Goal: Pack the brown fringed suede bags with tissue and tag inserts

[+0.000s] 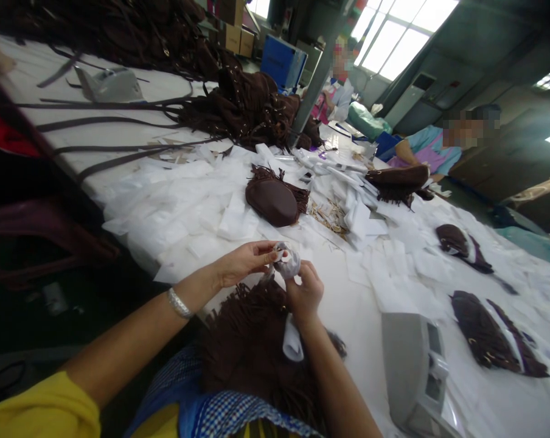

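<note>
My left hand (244,261) and my right hand (306,290) meet over a brown fringed bag (252,340) that lies at the table's near edge against me. Both pinch a small crumpled white wrap (288,260) held just above the bag, with a bit of metal fitting inside it. My left wrist wears a silver bracelet (179,302). A second white wrap (292,340) sits on the bag beside my right forearm.
Loose white wrapping sheets (188,213) cover the table. Another brown fringed bag (275,199) lies in the middle, more (485,331) to the right, and a heap with long straps (243,109) at the back. A grey tape dispenser (416,371) stands near right. Two people (432,149) work at the far side.
</note>
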A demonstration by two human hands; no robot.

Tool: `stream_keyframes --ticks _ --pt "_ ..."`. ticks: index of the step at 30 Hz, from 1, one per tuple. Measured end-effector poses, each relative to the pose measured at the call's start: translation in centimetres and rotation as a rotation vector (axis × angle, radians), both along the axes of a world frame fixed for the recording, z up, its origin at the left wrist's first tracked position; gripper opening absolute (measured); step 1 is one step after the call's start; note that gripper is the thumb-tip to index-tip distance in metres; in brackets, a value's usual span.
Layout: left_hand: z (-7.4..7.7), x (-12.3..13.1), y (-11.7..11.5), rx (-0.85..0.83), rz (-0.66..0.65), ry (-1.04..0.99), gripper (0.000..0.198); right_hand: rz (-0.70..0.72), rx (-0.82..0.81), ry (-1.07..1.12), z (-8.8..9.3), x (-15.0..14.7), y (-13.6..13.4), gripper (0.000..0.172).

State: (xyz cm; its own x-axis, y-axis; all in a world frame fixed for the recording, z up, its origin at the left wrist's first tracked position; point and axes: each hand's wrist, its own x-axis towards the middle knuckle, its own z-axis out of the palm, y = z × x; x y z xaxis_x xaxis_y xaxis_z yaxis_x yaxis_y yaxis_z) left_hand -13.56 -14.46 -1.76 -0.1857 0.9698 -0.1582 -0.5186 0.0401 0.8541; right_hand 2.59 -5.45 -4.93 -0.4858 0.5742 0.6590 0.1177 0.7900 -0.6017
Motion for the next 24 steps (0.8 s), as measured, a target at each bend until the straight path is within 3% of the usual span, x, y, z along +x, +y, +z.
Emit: stream_keyframes --ticks 7,10,17,24 --pt "1.5 -2.7 0.1 0.072 -0.219 0.234 0.049 0.098 0.05 -0.003 0.0 0.0 0.2 0.004" --pt "1.3 -3.1 0.4 0.064 -0.262 0.241 0.048 0.098 -0.01 0.038 0.2 -0.2 0.2 0.007" --pt "-0.7 -1.1 0.5 0.051 -0.159 0.028 0.045 0.076 0.062 0.05 0.2 0.0 0.0 0.013" --pt "-0.3 0.7 0.1 0.041 -0.046 -0.043 0.046 0.08 0.165 0.079 0.8 -0.1 -0.3 0.014"
